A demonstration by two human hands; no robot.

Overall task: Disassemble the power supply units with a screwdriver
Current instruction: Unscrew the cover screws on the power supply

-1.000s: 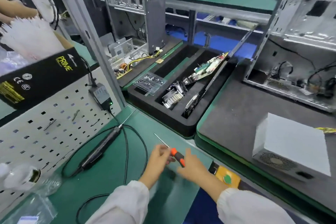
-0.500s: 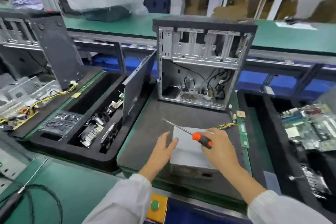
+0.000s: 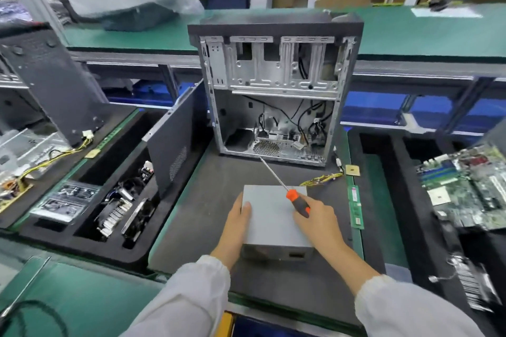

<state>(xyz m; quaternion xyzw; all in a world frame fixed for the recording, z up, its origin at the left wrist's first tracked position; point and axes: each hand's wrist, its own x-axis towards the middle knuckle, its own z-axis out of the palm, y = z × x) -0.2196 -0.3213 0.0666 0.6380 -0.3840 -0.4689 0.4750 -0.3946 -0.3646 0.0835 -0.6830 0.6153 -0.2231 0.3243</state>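
A grey metal power supply unit [image 3: 273, 216] lies flat on the dark mat [image 3: 208, 200] in front of me, its yellow cable bundle [image 3: 320, 179] trailing from its far right corner. My left hand [image 3: 236, 223] grips the unit's left side, thumb on top. My right hand [image 3: 319, 220] rests on the unit's right side and holds an orange-and-black screwdriver [image 3: 297, 201], its long shaft pointing up and left toward the open computer case [image 3: 276, 96].
The gutted case stands upright at the mat's far edge, its side panel [image 3: 175, 139] leaning to the left. A black foam tray [image 3: 90, 216] with parts sits left. A green memory stick [image 3: 356, 206] and a motherboard [image 3: 465, 186] lie right.
My view swung right from the green bench to the mat. Both hands moved onto the power supply unit; the screwdriver stayed in my right hand.
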